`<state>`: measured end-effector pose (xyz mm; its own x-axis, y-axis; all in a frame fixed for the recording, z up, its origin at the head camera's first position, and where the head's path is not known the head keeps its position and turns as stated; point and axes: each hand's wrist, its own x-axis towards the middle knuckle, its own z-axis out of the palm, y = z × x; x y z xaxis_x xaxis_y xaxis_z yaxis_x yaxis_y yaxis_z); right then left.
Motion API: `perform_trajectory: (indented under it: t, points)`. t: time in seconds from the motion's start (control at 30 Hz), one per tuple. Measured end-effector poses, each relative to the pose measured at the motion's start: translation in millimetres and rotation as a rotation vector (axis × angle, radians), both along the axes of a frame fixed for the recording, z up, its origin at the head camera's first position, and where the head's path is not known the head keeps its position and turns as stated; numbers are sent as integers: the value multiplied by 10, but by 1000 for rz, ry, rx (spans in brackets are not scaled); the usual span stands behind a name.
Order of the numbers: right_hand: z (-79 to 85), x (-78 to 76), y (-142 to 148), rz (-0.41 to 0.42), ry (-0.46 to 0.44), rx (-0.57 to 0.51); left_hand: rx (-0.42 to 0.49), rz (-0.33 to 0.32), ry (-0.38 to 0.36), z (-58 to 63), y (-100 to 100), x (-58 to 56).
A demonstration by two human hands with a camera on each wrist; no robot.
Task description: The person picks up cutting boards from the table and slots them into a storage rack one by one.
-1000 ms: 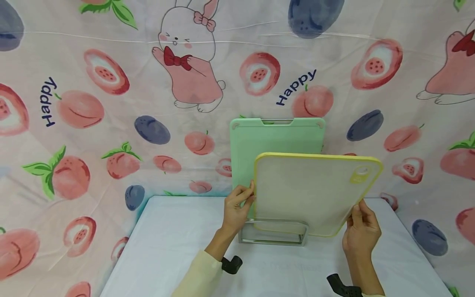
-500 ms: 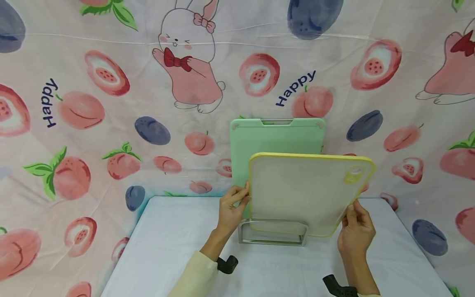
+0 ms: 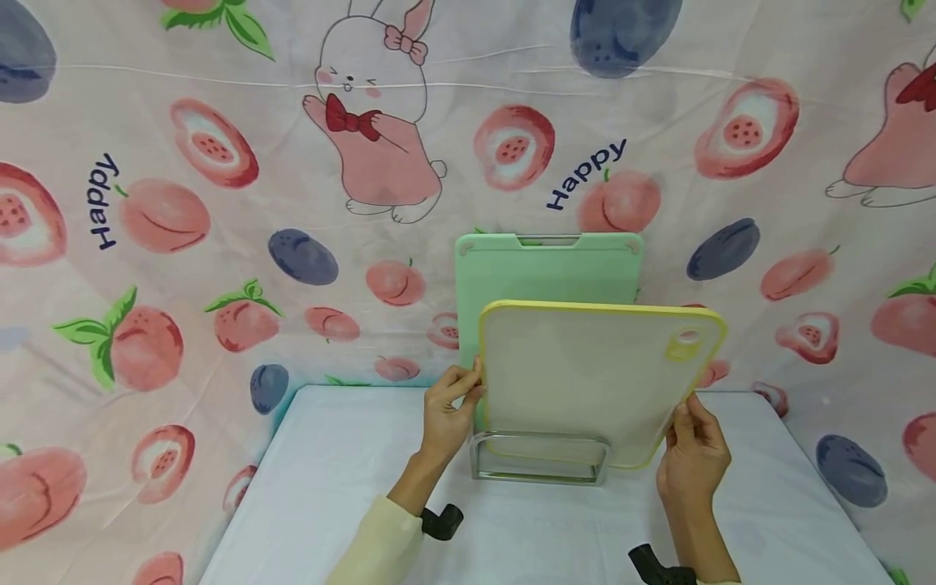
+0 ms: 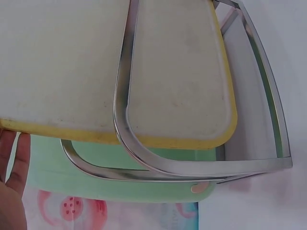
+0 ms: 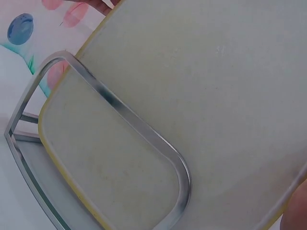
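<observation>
A pale cutting board with a yellow rim [image 3: 578, 374] stands tilted behind the front bar of a metal rack [image 3: 537, 477]. My left hand [image 3: 448, 418] holds its left edge between thumb and fingers. On the other side, my right hand [image 3: 693, 459] pinches the lower right edge. The board's lower left corner is inside the rack, seen behind the steel bar [image 4: 125, 62] in the left wrist view. Its right part extends past the rack's right end. Behind it stands a light green cutting board [image 3: 544, 264], whose lower part is mostly hidden.
The rack rests on a white-covered table [image 3: 351, 455]. A fabric backdrop [image 3: 234, 211] printed with fruit and rabbits hangs directly behind. Black wrist mounts [image 3: 442, 522] sit on both wrists.
Both hands and the yellow-rimmed cutting board have shifted left, by a small amount. The rack and the green board have stayed in place.
</observation>
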<state>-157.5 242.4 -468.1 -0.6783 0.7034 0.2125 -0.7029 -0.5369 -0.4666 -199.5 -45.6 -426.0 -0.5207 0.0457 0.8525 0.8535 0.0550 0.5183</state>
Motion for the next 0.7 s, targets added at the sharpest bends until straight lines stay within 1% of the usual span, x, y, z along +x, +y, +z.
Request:
perform_trajectory:
  t: [0.1, 0.23, 0.4, 0.6, 0.7]
  points:
    - [13, -2, -23, 1, -12, -11, 1, 13, 16, 8, -8, 3]
    - [20, -6, -63, 10, -28, -16, 15, 32, 16, 12, -41, 12]
    - [5, -21, -110, 8, -32, 3, 26, 47, 10, -9, -99, 28]
    - [-16, -33, -162, 2, -69, 20, 35, 60, 9, -17, -156, 53]
    - [-13, -28, -187, 14, -61, 30, 36, 72, 4, -22, -181, 58]
